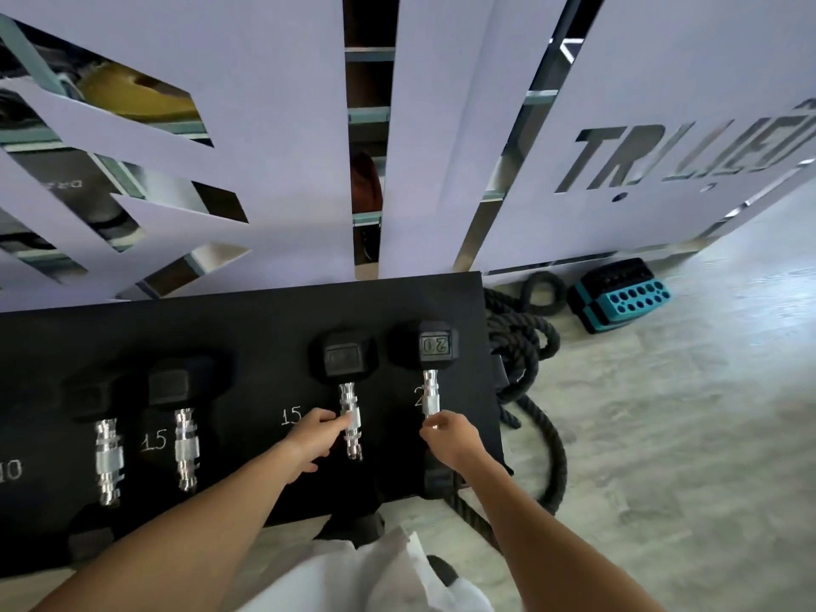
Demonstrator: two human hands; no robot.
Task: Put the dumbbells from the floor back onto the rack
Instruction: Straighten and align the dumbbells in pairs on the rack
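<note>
Both your hands on dumbbells at the rack (247, 320)!
Left hand (311, 437) pinches the 15 dumbbell (349, 390) handle; right hand (452, 437) pinches the 20 dumbbell (430, 373) handle, lower centre.

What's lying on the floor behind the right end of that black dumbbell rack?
A coil of thick black rope lies beside the rack, trailing forward along the floor. Further back sits a teal-and-black block by the wall. The rack hides whatever rope runs beneath it.

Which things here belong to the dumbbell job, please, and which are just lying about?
Job: rack; four dumbbells on it, including the two under the left hand and right hand.
Lying about: rope; teal block.
</note>
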